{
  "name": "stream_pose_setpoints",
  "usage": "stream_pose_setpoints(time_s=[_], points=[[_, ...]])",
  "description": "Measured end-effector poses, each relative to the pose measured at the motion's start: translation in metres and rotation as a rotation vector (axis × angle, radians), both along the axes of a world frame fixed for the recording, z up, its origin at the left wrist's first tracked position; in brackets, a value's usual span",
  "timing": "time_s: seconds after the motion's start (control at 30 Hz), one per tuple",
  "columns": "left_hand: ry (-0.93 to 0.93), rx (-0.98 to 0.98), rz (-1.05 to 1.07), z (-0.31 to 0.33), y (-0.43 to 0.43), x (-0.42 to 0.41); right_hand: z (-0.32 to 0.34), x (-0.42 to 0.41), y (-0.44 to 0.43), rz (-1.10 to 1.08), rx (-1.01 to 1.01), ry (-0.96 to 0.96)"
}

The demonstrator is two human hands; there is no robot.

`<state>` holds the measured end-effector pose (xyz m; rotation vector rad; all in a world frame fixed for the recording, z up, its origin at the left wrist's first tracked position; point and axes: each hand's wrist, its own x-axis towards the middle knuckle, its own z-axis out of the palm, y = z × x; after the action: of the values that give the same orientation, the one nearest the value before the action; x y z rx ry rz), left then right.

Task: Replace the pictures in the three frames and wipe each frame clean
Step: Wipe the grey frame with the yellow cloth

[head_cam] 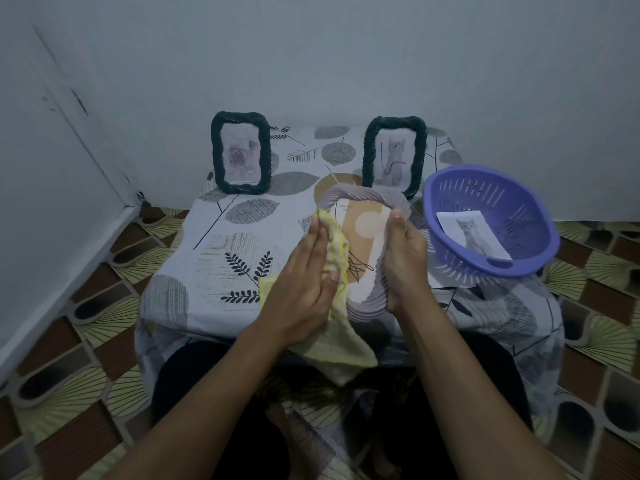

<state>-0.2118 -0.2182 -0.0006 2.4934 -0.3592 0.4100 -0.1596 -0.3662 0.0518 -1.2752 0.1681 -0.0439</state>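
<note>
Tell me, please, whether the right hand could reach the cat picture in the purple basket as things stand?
Probably yes: the purple basket sits open-topped just beside the right hand, and the cat picture lies uncovered inside, though that hand now grips the grey frame.

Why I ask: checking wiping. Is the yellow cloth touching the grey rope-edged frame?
Touching: head view shows left hand pressing yellow cloth onto the grey rope-edged frame.
</note>
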Motion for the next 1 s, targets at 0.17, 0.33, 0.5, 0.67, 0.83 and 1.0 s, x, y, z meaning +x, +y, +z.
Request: stream_pose_setpoints(time_s=[0.17,0.33,0.5,0.67,0.83,1.0], points=[[-0.007,-0.001,0.111,0.016,0.004,0.019,-0.007,-0.009,0.011,0.087,-0.026,-0.032],[0.021,-0.125,0.214,0.038,0.011,0.039,-0.01,-0.019,0.022,0.152,-0.041,-0.069],[0.064,-0.203,0.117,0.023,0.0,0.016,0.005,-0.003,0.007,0.006,-0.028,-0.081],[0.126,-0.249,0.102,0.0,-0.003,-0.005,0.008,0.008,-0.008,-0.031,0.053,-0.064],[0.038,-0.212,0.135,0.022,0.003,0.015,0.001,0.001,0.003,0.036,0.076,-0.079],[-0.121,-0.082,0.209,0.058,0.018,0.048,-0.014,-0.017,0.017,0.276,-0.032,-0.105]])
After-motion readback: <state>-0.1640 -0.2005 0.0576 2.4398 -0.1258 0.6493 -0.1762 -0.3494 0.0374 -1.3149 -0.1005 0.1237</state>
